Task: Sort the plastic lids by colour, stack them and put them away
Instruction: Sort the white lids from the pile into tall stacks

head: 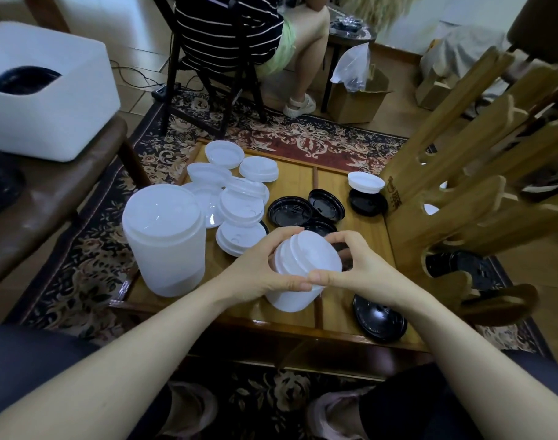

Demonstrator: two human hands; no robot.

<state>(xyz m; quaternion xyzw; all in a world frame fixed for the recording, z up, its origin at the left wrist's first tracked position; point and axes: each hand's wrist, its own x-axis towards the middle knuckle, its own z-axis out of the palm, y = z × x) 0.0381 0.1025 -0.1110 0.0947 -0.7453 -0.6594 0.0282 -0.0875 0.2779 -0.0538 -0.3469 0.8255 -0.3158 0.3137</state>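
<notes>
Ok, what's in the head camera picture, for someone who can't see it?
Left hand and right hand hold a short stack of white plastic lids over a low wooden table strewn with loose white lids and black lids.

A low square wooden table (306,173) stands on a dark floral patterned rug (303,134) over tan floor tiles (134,87). Beyond it, a seated person in a striped shirt (226,33) occupies a black folding chair (207,74). A brown leather armchair (49,192) sits left, a brown cardboard box (353,103) farther back.
</notes>
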